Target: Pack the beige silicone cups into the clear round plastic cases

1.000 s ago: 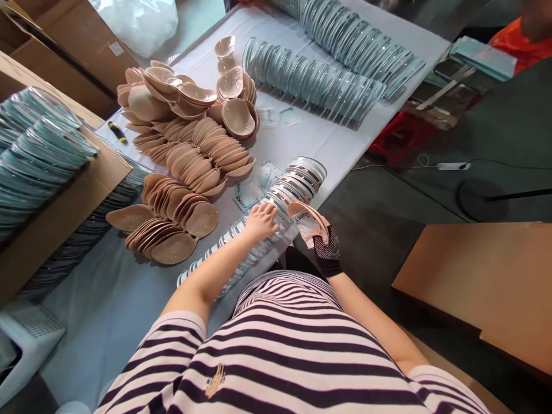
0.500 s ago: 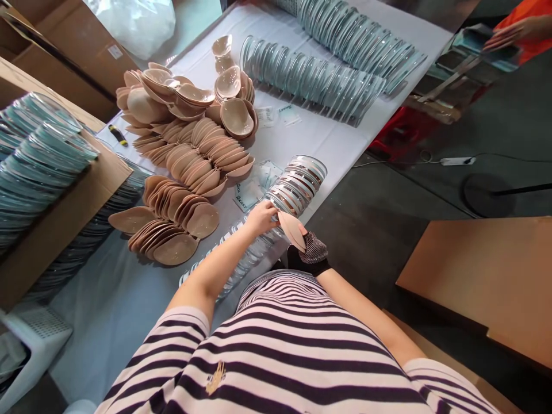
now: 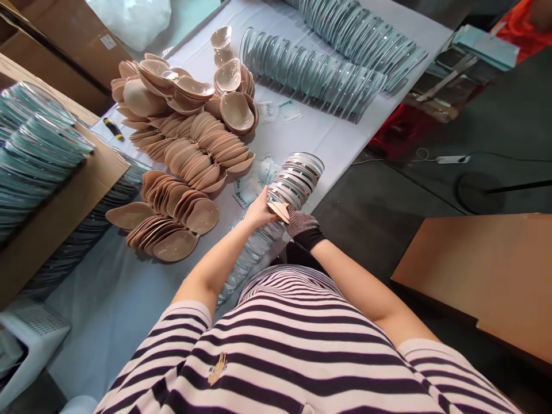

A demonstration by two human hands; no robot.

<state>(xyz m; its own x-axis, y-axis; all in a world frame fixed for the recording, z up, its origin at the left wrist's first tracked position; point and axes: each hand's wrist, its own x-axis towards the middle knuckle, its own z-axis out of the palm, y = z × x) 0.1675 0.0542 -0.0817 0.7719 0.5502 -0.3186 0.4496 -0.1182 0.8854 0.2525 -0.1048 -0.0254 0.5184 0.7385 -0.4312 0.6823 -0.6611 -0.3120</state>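
Observation:
Low over the table's near edge, both hands hold a beige adhesive bra cup (image 3: 279, 211). My bare left hand (image 3: 259, 208) is closed on its left end, the fingertips partly hidden. On the other end, my right hand (image 3: 303, 223), in a dark dotted glove, has its fingers closed too. Just beyond the hands lies a row of round clear plastic shells (image 3: 298, 175) with beige and white showing inside. More clear shells (image 3: 250, 253) run beneath my left forearm. Printed plastic packets (image 3: 246, 190) lie left of the row.
Piles of beige bra cups (image 3: 194, 149) cover the table's left part. Long rows of clear shells (image 3: 310, 72) lie at the back. A carton of shells (image 3: 69, 201) stands at left, a cardboard box (image 3: 478, 276) at right. Another person's orange sleeve (image 3: 526, 34) shows top right.
My right hand has moved up and left toward the shell row, and the bra cup has come with it, now turned flatter. Both hands are closer together.

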